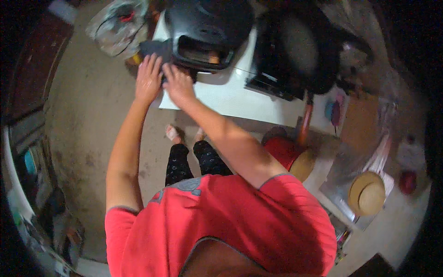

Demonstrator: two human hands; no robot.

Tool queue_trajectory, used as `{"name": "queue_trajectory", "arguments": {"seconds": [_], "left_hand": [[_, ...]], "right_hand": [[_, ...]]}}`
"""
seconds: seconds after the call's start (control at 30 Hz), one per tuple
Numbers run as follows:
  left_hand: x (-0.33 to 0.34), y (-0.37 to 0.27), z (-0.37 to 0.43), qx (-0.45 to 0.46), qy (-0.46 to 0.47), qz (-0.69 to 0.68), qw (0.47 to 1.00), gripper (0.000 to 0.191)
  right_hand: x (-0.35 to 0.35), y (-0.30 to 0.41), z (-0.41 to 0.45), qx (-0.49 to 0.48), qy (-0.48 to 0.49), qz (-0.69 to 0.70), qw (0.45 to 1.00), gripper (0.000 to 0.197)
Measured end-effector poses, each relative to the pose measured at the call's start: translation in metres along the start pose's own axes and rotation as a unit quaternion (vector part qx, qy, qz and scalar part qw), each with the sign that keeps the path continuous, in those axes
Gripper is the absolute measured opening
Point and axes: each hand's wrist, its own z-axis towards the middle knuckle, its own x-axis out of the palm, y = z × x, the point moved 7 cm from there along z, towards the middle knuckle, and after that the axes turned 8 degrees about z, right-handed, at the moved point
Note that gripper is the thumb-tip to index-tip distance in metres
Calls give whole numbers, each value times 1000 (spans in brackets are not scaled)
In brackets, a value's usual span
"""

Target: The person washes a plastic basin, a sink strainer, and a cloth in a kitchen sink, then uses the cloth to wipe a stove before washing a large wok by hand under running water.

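Observation:
My left hand point(148, 82) reaches forward, its fingers extended over a dark grey piece, possibly cloth point(157, 49), at the left end of a white tabletop point(238, 100). Close beside it, my right hand point(179, 85) has its fingers bent towards the same piece. Blur and the backs of the hands hide whether either one grips it. Just right of the fingers stands a rounded dark grey appliance point(211, 24) with a rectangular opening in its front. Something small and orange shows inside that opening.
A clear plastic bag point(119, 31) lies beyond my left hand. Right of the appliance stands a large black device point(280, 55). A red stool-like object point(282, 150) is below the table's right side. Farther right lies a straw hat point(367, 194). My bare feet point(173, 133) are on the floor.

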Motion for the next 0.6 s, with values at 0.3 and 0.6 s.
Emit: {"name": "queue_trajectory", "arguments": {"seconds": [0.3, 0.6], "left_hand": [[-9, -121, -68, 25, 80, 19, 996, 52], [35, -214, -53, 44, 123, -37, 991, 56]], "right_hand": [[-52, -48, -114, -46, -43, 28, 998, 48], [-107, -130, -169, 26, -85, 47, 995, 40]]}}
